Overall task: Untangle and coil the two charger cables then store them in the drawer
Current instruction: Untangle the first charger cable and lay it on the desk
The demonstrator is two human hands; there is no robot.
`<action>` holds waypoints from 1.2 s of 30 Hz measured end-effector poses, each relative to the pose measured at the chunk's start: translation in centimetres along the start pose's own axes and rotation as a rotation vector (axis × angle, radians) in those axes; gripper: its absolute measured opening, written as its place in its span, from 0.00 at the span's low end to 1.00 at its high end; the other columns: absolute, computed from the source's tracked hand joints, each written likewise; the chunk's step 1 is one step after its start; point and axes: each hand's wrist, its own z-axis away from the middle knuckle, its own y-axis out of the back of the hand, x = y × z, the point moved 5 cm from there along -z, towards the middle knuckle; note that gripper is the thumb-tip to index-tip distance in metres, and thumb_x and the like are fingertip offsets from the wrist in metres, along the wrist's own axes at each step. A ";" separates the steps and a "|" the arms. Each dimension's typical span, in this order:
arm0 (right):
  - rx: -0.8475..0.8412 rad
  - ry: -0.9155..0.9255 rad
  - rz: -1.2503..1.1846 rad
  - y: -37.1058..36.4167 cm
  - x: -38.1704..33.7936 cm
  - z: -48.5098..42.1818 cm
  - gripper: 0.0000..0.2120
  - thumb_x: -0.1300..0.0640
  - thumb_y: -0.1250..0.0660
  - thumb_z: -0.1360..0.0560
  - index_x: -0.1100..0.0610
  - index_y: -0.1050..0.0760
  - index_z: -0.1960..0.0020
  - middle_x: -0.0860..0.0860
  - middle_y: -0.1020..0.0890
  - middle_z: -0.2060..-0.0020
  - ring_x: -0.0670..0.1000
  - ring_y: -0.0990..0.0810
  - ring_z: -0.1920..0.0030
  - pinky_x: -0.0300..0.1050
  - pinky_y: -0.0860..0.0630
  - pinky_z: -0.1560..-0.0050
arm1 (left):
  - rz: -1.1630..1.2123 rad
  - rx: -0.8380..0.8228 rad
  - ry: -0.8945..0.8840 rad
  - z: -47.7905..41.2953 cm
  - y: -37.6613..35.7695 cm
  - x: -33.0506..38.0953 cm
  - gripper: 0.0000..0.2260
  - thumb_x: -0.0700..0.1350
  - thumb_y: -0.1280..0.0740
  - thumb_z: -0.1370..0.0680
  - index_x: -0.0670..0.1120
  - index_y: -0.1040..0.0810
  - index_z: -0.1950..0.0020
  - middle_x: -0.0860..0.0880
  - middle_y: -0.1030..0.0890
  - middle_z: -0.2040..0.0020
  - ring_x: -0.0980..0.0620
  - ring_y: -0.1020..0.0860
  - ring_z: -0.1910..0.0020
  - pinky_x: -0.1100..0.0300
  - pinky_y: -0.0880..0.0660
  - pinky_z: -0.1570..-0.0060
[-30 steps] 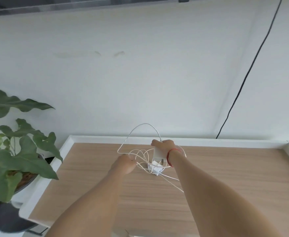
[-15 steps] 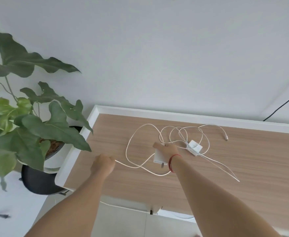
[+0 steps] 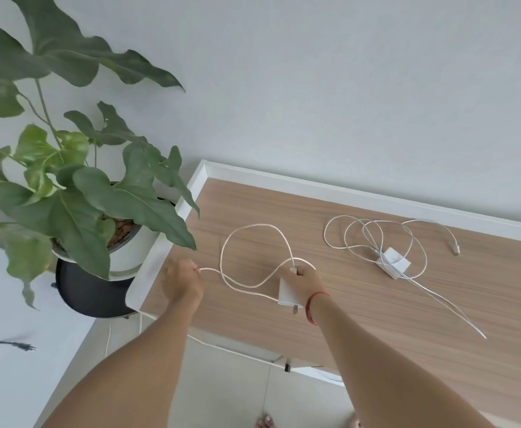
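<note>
Two white charger cables lie apart on the wooden desk top (image 3: 361,298). My right hand (image 3: 304,281) grips the white plug block (image 3: 287,293) of the first charger. Its cable (image 3: 253,230) runs in one wide loop across the wood to my left hand (image 3: 183,281), which pinches the cable near the desk's left edge. The second charger (image 3: 393,257) lies to the right with its cable (image 3: 361,233) in several loose loops, one end (image 3: 455,250) trailing right and strands running toward the front. No drawer shows.
A big leafy plant (image 3: 77,186) in a white and black pot stands on the floor at the desk's left corner, leaves reaching over the edge. A white raised rim (image 3: 345,189) borders the desk against the wall. A thin wire hangs under the desk front.
The two chargers have been pulled apart: my hands drew the first charger and its cable left and toward me, leaving the second one on the right. My view tilted down and left.
</note>
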 end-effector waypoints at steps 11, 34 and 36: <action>-0.125 -0.014 0.071 -2.8 -0.4 0.5 0.08 0.54 0.30 0.29 0.57 0.26 0.55 0.51 0.24 0.62 0.50 0.25 0.64 0.38 0.28 0.68 | -0.150 0.106 -0.017 -1.5 1.8 -1.3 0.11 0.32 0.39 0.24 0.41 0.18 0.55 0.42 0.19 0.57 0.42 0.24 0.57 0.54 0.30 0.57; 0.347 0.087 0.699 17.4 7.8 0.9 0.15 0.53 0.43 0.19 0.58 0.20 0.46 0.57 0.23 0.46 0.59 0.28 0.40 0.48 0.29 0.46 | 0.285 -0.150 -0.034 8.0 -5.5 7.3 0.22 0.32 0.44 0.21 0.41 0.32 0.27 0.42 0.32 0.26 0.43 0.34 0.28 0.53 0.37 0.30; 0.380 0.088 0.752 17.4 8.2 0.8 0.13 0.59 0.43 0.20 0.58 0.22 0.42 0.56 0.25 0.42 0.58 0.30 0.38 0.49 0.32 0.40 | 0.251 -0.200 -0.084 8.2 -6.2 7.4 0.23 0.31 0.45 0.21 0.40 0.33 0.26 0.43 0.40 0.22 0.47 0.42 0.23 0.56 0.42 0.27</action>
